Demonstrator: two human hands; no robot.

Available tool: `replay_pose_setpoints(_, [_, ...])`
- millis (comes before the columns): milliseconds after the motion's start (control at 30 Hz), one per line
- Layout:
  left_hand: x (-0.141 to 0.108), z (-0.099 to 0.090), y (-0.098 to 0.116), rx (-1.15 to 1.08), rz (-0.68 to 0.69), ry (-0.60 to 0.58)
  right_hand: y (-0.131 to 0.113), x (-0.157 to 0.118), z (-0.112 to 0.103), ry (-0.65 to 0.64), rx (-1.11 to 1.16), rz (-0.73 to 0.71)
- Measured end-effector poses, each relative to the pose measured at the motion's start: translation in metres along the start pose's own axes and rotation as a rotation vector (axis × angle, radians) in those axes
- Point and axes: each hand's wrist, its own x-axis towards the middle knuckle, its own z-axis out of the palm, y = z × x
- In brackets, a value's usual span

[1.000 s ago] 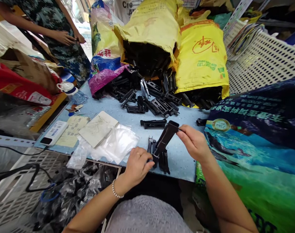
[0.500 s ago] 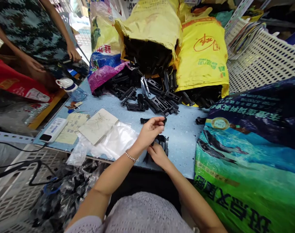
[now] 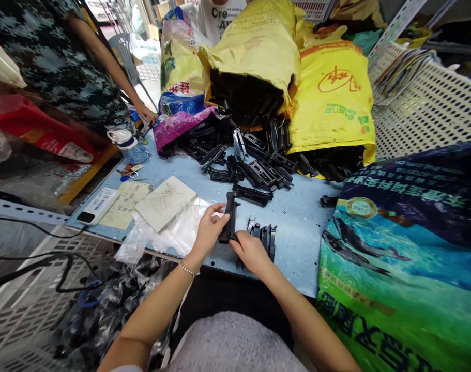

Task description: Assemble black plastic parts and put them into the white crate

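Between my two hands a long black plastic part (image 3: pixel 229 217) is held up on end over the near side of the table. My left hand (image 3: pixel 212 226) grips its left side with thumb and fingers. At its lower end my right hand (image 3: pixel 252 251) pinches the corner; the fingertips are partly hidden. Just beyond my right hand, several similar black parts (image 3: pixel 267 235) stand side by side in a row on the table. Another black part (image 3: pixel 253 195) lies flat at the front of a loose heap of black parts (image 3: pixel 260 173).
Yellow sacks (image 3: pixel 331 98) spill black parts at the back. A blue-green sack (image 3: pixel 398 258) borders the right. A white pad (image 3: pixel 166 203) lies on clear plastic at left, near a water bottle (image 3: pixel 126 144). Another person's hand (image 3: pixel 147 114) rests at the far left table edge.
My left hand has moved left and down and now grips an upright black part with my right hand. The view has shifted slightly. The other person's arm has moved toward the table.
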Motion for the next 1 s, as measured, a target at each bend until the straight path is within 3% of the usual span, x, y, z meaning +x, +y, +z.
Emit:
replay_pose_setpoints(67, [-0.001,-0.006,-0.004,-0.004,-0.045,0.093,-0.004,0.001,0.005,0.009,-0.102,-0.032])
replay_pose_setpoints(100, [-0.002,-0.008,-0.006,-0.045,-0.124,0.049,-0.005,0.000,0.006,0.004,-0.139,-0.058])
replay_pose_setpoints(200, [-0.009,-0.009,-0.006,-0.214,-0.333,-0.265,-0.002,-0.003,-0.005,-0.062,-0.125,-0.231])
replay_pose_setpoints(300, [-0.021,-0.009,0.000,-0.265,-0.267,-0.389,0.009,-0.010,-0.033,-0.046,-0.012,-0.277])
replay_pose_setpoints(433, [-0.037,-0.007,0.015,-0.321,-0.219,-0.524,0.027,-0.014,-0.069,0.278,-0.155,-0.112])
replay_pose_setpoints(600, [-0.045,0.001,0.025,-0.412,-0.220,-0.624,0.034,-0.011,-0.081,0.361,-0.431,-0.362])
replay_pose_setpoints(767, [-0.052,0.001,0.028,-0.319,-0.236,-0.683,0.035,-0.005,-0.093,0.341,-0.434,-0.521])
replay_pose_setpoints(833, [-0.061,-0.002,0.026,-0.143,-0.135,-0.616,0.036,-0.002,-0.101,0.331,-0.381,-0.536])
replay_pose_setpoints(933, [-0.075,-0.005,0.017,0.250,0.168,-0.421,0.033,-0.002,-0.114,0.386,-0.306,-0.492])
replay_pose_setpoints(1000, [-0.079,-0.003,0.010,0.432,0.278,-0.438,0.025,-0.009,-0.117,0.444,-0.235,-0.463])
